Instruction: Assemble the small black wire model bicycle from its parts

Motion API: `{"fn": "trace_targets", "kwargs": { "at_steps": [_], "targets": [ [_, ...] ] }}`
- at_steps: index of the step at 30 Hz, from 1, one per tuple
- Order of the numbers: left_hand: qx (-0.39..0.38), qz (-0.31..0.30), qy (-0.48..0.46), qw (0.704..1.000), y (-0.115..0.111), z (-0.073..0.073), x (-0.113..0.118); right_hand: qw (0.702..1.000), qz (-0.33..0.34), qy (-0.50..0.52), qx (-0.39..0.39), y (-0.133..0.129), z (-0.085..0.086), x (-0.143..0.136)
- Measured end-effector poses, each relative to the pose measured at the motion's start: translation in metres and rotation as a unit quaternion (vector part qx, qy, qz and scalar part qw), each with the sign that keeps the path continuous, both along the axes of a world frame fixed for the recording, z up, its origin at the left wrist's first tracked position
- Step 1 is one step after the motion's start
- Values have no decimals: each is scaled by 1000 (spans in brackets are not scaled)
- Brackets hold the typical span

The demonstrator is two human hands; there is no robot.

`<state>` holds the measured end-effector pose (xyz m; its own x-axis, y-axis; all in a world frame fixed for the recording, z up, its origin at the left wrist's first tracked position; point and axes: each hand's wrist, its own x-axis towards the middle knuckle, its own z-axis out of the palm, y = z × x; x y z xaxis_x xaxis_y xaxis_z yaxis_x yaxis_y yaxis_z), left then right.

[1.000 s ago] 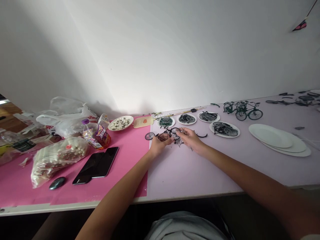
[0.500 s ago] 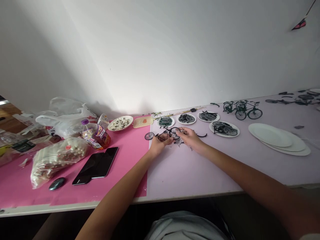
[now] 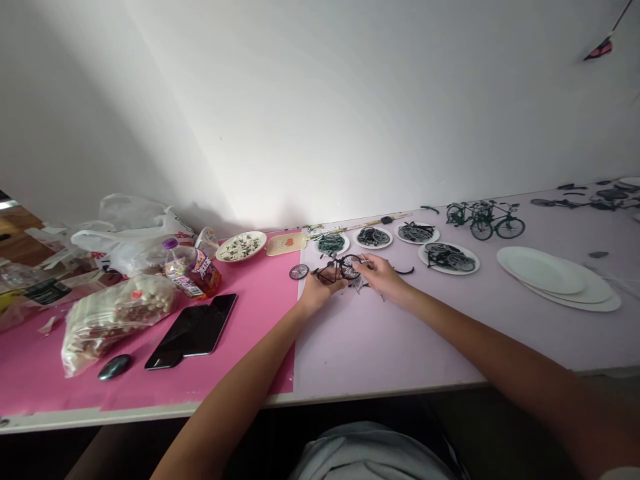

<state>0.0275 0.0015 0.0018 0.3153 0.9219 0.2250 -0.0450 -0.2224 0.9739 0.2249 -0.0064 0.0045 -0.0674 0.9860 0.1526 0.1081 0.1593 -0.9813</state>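
Note:
My left hand [image 3: 319, 291] is closed round the lower part of a small black toy bicycle frame [image 3: 330, 268]. A spoked wheel [image 3: 349, 267] sits at the frame's right end, and my right hand [image 3: 379, 274] pinches at that wheel's right side. Just left of the frame, a loose wheel [image 3: 299, 271] lies by the seam between the pink and pale sheets. Small grey and black parts [image 3: 357, 287] lie under and between my hands. To the right of my right hand is a curved black piece [image 3: 405, 271].
Plates of dark parts [image 3: 374, 237] line the wall side, with assembled toy bicycles [image 3: 495, 221] farther right. White empty plates [image 3: 555, 277] overlap at the right. On the left stand a bottle [image 3: 193, 270], a bulging plastic bag [image 3: 117, 317], dark phones [image 3: 193, 332] and a mouse [image 3: 115, 367].
Both hands and the toy bicycle stay in nearly the same place. The fingers of my left hand have shifted slightly on the frame.

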Motion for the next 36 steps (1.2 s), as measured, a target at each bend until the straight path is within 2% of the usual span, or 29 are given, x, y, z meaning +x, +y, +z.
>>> {"fn": "trace_targets", "kwargs": {
  "at_steps": [5,9,20,27,32,36],
  "targets": [
    [-10,-7,-12,1000,-3,3,2,1000,-6,-5,7,-1,0,0],
    [-2,11,4,1000,-1,0,1,1000,-3,0,-1,0,0,-1],
    [84,48,46,994,2,-5,2,1000,-5,12,1,3,-7,-1],
    [192,147,113,964,-3,-3,2,999,-11,40,11,4,-8,-2],
    [221,162,135,952,-8,3,2,997,-31,69,14,5,-10,-2],
    [236,161,160,945,-9,3,1,998,-6,50,30,4,-8,-3]
  ]
}}
